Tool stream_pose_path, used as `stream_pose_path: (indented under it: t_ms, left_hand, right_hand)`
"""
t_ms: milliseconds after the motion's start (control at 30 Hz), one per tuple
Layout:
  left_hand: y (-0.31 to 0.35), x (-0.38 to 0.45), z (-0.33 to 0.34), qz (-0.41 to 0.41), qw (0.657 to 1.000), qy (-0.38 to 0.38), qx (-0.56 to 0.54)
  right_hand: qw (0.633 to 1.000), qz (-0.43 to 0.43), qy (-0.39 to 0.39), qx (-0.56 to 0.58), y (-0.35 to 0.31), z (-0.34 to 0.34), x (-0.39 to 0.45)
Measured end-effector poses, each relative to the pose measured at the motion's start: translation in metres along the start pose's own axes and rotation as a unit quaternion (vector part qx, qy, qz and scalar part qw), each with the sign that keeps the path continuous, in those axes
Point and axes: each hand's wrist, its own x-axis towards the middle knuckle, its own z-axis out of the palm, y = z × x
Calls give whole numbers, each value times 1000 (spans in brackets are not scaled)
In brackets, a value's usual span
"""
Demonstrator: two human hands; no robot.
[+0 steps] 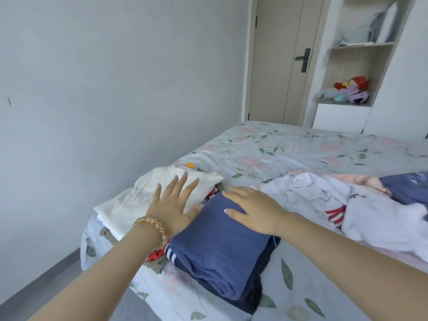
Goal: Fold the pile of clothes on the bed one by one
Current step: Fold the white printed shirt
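Plainly both hands are flat and grasping nothing: the left hand [172, 202] rests with fingers spread on the folded cream top [139, 200], and the right hand [251, 208] lies palm down on the folded blue garment [220, 246], just beside it at the near corner of the bed [289, 154]. Under the blue piece sit darker folded layers, with a red and striped edge peeking out between the 2 stacks. The unfolded pile [335, 205], white, pink and navy cloth tumbled together, lies to the right, near the stacks but apart. All of it looks soft, light and limp, so I'd judge a piece is best pinched at shoulders or a hem and lifted clear before spreading. The floral sheet is rumpled and yielding, no firm board. Behind stand a grey wall, a closed door [278, 66] and open shelves [361, 72] holding plush toys [347, 91].
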Motion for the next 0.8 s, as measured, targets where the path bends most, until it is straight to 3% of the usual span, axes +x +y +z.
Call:
stream_pose_path:
  t_ms: [367,800]
  left_hand:
    - [199,-15,-5,147,988,34,40]
    - [383,-62,45,235,972,-32,-7]
  right_hand:
    - [985,156,23,-72,90,-41,-195]
    - [953,297,-39,-49,174,-19,-398]
